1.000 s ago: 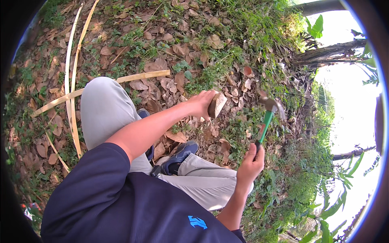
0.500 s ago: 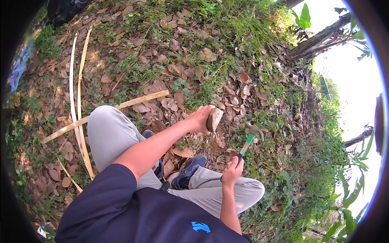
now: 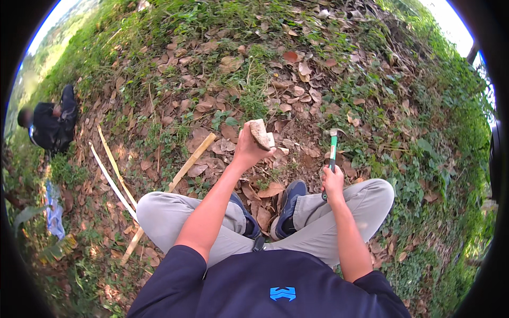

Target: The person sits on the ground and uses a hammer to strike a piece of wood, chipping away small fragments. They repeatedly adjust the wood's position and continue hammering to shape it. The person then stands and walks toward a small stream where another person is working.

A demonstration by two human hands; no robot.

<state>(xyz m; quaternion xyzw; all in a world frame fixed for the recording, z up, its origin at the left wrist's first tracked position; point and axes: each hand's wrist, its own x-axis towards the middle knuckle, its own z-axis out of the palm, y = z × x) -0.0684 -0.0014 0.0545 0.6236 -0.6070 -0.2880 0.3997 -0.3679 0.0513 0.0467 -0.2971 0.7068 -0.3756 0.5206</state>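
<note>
My left hand [image 3: 248,149] is closed round a brown chunk with a pale face [image 3: 259,131], held out above the ground in front of me. Whether it is wood or stone I cannot tell. A small white patch shows at its right side. Out to the right, my right hand [image 3: 333,183] grips a claw hammer [image 3: 333,147] by its green and black handle. The hammer's metal head points away from me, apart from the chunk. My fingers partly hide the handle's lower part.
A split bamboo strip [image 3: 192,161] slants behind my left knee [image 3: 164,214]. Two thinner strips [image 3: 114,177] lie further left. A person in dark clothes [image 3: 50,123] sits at the far left, above a blue plastic sheet [image 3: 54,212]. Dry leaves and weeds cover the ground.
The view has turned, so the ground looks level and the seated person now shows at the left. The hammer now stands more upright in view. Both hands keep their hold.
</note>
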